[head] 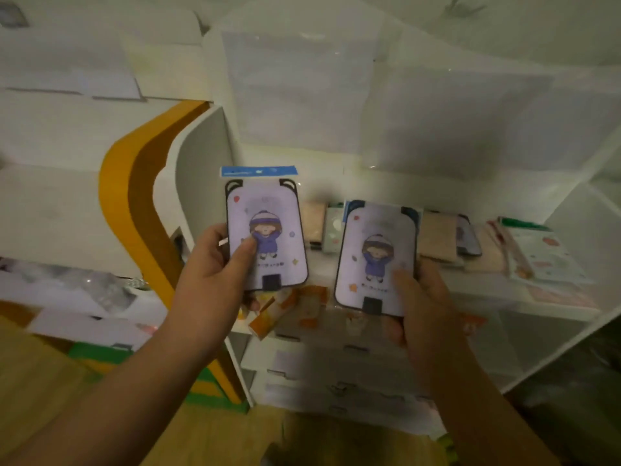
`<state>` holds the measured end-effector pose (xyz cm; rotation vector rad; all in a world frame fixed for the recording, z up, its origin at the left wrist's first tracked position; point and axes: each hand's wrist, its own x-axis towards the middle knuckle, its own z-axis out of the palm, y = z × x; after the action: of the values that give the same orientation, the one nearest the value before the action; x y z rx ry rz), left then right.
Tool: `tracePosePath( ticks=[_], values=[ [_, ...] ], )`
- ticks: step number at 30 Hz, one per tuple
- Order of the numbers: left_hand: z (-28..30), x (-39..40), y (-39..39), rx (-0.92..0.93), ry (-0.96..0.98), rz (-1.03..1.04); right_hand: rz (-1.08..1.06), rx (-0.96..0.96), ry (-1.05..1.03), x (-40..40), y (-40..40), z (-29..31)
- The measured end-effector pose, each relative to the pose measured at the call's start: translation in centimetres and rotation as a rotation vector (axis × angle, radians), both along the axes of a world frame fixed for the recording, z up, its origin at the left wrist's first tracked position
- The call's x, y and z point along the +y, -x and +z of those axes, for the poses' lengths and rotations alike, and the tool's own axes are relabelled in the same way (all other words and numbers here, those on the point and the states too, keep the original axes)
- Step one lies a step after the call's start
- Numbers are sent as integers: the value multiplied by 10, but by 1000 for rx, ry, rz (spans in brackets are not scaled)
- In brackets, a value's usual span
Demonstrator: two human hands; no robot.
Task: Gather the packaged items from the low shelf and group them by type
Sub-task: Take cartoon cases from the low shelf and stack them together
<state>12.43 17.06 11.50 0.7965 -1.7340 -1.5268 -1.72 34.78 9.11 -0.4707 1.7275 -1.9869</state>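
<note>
Matching pair: lilac cartoon-girl card packets with black corners, one pinched in left hand (215,260) grip (265,227), one in right (426,297) (374,260), above white low shelf (487,290). Advice: stack them flush, designs aligned, beside remaining beige packets (437,242).

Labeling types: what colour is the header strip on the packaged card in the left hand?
Blue, on the lilac cartoon-print packaged card held by the left hand; head view.

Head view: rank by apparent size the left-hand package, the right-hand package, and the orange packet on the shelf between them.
1-2. Left-hand package and right-hand package: look alike, same design; not ranked.
3. Orange packet: smallest, though partly hidden.
</note>
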Motion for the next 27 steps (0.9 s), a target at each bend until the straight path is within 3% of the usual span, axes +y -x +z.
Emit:
tracePosePath(
  ticks=[5,14,17,27],
  values=[
    [16,2,-39,-3,126,112,75,-25,19,-7,-31,10],
    [13,-28,-96,50,100,199,246,46,94,-46,-85,29],
    [9,-52,-126,59,92,207,295,125,80,-75,-112,30],
    [0,-178,-256,94,15,243,331,72,106,-213,-221,24]
  ],
)
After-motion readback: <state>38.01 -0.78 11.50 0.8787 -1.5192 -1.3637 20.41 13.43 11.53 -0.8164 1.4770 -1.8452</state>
